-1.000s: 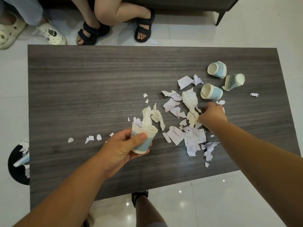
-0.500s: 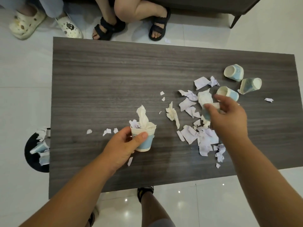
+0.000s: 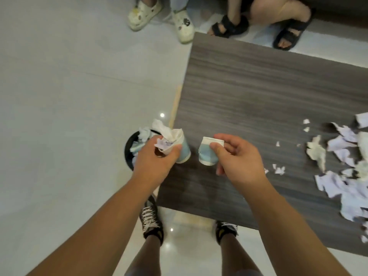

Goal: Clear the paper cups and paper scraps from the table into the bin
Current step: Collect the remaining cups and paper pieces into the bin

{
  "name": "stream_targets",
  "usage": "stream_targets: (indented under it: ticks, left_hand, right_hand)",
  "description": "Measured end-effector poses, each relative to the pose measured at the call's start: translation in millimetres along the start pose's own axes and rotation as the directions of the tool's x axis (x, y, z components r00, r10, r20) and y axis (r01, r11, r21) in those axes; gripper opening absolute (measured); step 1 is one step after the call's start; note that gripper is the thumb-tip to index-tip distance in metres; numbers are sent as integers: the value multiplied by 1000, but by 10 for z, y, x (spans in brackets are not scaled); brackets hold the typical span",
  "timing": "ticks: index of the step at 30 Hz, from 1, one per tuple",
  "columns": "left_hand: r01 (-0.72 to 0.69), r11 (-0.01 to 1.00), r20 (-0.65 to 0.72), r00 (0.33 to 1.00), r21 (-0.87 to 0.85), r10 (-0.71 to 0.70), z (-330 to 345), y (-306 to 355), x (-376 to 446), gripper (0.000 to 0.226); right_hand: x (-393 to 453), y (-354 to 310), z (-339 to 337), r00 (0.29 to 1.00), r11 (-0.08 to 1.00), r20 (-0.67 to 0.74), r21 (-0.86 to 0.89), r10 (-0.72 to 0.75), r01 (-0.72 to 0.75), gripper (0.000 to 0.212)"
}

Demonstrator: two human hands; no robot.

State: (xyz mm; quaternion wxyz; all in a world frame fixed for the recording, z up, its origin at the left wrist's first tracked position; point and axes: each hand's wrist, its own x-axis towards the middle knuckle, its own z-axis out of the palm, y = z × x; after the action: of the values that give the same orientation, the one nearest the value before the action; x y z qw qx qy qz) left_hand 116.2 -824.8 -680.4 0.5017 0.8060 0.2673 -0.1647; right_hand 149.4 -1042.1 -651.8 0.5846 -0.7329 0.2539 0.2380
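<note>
Both cups have left the middle of the table (image 3: pixel 268 92) and now hang at its left edge. A second ago the right hand (image 3: pixel 237 160) was only reaching into the scrap pile; half a second ago it was lifting a cup clear; now its thumb and curled fingers pinch that second cup (image 3: pixel 207 154), held just above the tabletop near the corner. The left hand (image 3: pixel 155 162) grips the stuffed cup (image 3: pixel 177 148), tissue and purple scraps bulging from its mouth, and it has swung out to the table's edge, right beside the bin (image 3: pixel 129 148). The view has turned left with it, so the black bin on the floor now shows in full, already holding crumpled paper and another cup.

To my eye, that means a drop is close: the left load first, the right one after (it looks to need more travel leftward).

Much remains, though. The paper scraps (image 3: pixel 338 166) lie heaped at the right side of the dark wood-grain tabletop, with small bits scattered nearer. Pale glossy tiles surround the table, and seated people's sandals and clogs show beyond its far edge
</note>
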Motion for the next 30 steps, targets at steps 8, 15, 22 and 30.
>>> stream_targets:
  ticks: [8, 15, 22, 30]
  left_hand:
    - [346, 907, -100, 938, 239, -331, -632, -1351, 719, 47]
    - [192, 704, 176, 893, 684, -415, 267, -2080, 1537, 69]
    - [299, 762, 209, 847, 574, -489, 688, -2314, 1683, 65]
    - [330, 852, 133, 901, 407, -413, -52, -1606, 1228, 42]
  right_hand:
    - [115, 194, 908, 1000, 1000, 9, -18, -26, 26, 17]
    - [368, 229, 972, 997, 997, -12, -8, -82, 82, 20]
    - [459, 265, 1033, 995, 995, 15, -40, -95, 96, 13]
    - [423, 46, 1327, 996, 999, 72, 8, -49, 48, 14]
